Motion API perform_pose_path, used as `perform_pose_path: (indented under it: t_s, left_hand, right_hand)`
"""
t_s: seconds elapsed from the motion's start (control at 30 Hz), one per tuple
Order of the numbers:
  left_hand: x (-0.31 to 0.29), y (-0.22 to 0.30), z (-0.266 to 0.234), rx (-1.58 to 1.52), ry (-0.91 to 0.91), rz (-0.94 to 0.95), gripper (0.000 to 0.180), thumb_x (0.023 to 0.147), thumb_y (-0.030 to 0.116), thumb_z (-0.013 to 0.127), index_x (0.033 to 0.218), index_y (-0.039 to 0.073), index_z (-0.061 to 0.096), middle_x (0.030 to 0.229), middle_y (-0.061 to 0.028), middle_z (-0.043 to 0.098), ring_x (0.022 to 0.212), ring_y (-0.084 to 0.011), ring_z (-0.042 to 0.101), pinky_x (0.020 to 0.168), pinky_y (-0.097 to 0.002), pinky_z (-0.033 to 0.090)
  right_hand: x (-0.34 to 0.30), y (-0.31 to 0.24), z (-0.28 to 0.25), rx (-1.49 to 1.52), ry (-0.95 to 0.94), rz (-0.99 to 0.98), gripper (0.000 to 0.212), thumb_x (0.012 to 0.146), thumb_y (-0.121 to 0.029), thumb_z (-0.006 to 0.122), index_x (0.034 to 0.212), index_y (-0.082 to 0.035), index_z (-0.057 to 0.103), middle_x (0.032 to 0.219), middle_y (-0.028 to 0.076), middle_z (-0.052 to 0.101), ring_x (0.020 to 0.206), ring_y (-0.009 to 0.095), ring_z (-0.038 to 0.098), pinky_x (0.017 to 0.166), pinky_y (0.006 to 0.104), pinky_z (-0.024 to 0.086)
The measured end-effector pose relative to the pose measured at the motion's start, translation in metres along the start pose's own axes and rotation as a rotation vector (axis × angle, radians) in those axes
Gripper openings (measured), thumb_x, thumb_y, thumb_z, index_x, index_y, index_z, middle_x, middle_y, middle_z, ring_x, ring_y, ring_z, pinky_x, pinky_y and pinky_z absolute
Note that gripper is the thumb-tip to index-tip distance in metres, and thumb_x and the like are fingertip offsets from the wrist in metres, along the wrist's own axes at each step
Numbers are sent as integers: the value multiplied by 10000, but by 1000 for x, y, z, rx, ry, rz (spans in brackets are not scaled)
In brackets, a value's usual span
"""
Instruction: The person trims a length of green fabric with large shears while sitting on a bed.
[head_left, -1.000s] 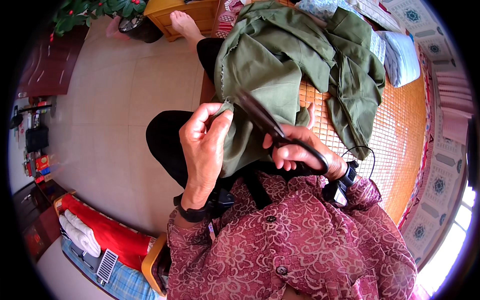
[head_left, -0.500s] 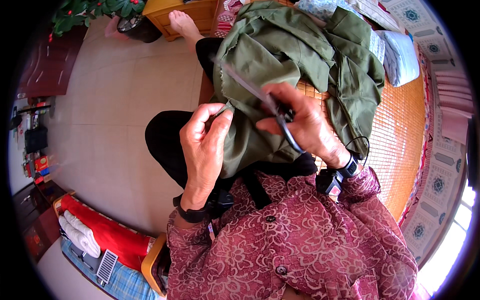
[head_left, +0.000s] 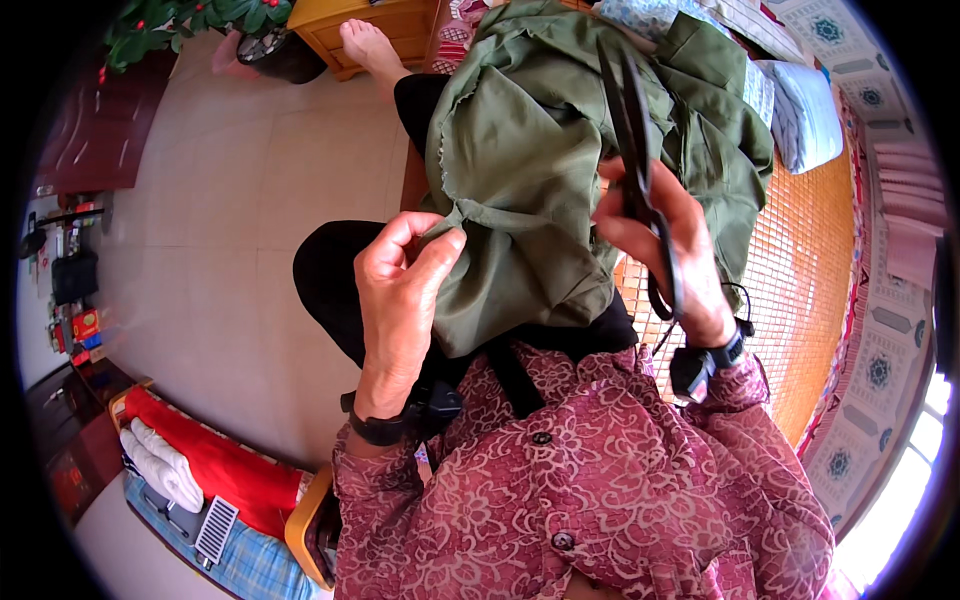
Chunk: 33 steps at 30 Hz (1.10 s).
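A large piece of olive-green cloth (head_left: 520, 150) lies over my lap and spreads onto the mat to the right. Its left edge looks frayed. My left hand (head_left: 400, 285) pinches that edge between thumb and forefinger, above my left knee. In my right hand (head_left: 665, 225) is a pair of dark scissors (head_left: 632, 140), held up over the cloth with the blades pointing away from me and slightly parted. The scissors stand clear of the pinched edge. My right fingers are partly hidden behind the handles.
The woven tile mat (head_left: 790, 260) stretches along my right, with a folded pale-blue bundle (head_left: 800, 115) at its far end. A potted plant (head_left: 285, 55) and a yellow wooden cabinet (head_left: 350, 35) stand far left. A cushioned seat with red cloth (head_left: 235, 460) is near left.
My right hand has moved right with the scissors, away from my left hand. The blades have swung from pointing left to pointing away from me. The left hand keeps its pinch.
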<state>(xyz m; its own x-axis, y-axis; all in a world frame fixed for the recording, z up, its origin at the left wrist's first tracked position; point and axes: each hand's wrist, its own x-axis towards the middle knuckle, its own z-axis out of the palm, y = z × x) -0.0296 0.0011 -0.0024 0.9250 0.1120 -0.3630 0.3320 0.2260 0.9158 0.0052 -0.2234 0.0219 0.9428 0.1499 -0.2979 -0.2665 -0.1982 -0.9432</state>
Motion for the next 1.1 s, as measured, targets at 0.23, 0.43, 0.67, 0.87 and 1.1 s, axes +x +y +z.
perform_pose_path:
  t_s: [0.23, 0.43, 0.67, 0.87, 1.1]
  left_hand:
    - [0, -2, 4, 67, 14, -30, 169, 843, 53, 626, 983, -43, 628, 718, 67, 527, 610, 18, 381, 520, -158, 281]
    - [-3, 7, 10, 6, 53, 11, 187, 860, 48, 613, 1015, -57, 626, 754, 54, 548, 641, 10, 416, 547, -149, 316]
    - [-4, 3, 8, -19, 52, 5, 198, 858, 46, 620, 1029, -55, 624, 791, 41, 564, 671, 6, 436, 572, -143, 338]
    - [-4, 4, 9, 36, 5, 2, 161, 853, 41, 627, 988, -47, 626, 732, 65, 544, 618, 17, 406, 520, -144, 300]
    - [-1, 6, 8, 127, -16, 20, 84, 847, 53, 628, 876, -26, 621, 675, 68, 518, 584, 14, 388, 487, -162, 293]
  right_hand:
    - [-36, 3, -6, 224, -607, 363, 614, 823, -512, 552, 1108, 30, 519, 762, 56, 616, 638, 93, 558, 592, 197, 429]
    - [-40, 13, -4, 256, -718, 407, 606, 831, -523, 544, 1105, 18, 529, 763, 40, 610, 645, 78, 546, 593, 194, 421]
    - [-33, 14, 1, 242, -698, 409, 577, 849, -504, 519, 1090, 20, 529, 742, 45, 600, 655, 89, 561, 600, 196, 431]
    - [-32, 11, 3, 222, -671, 398, 585, 842, -511, 524, 1086, 20, 531, 739, 40, 597, 651, 85, 553, 597, 194, 426]
    - [-31, 20, 14, 285, -643, 383, 587, 826, -507, 535, 1092, 16, 518, 707, 35, 574, 613, 84, 512, 558, 194, 394]
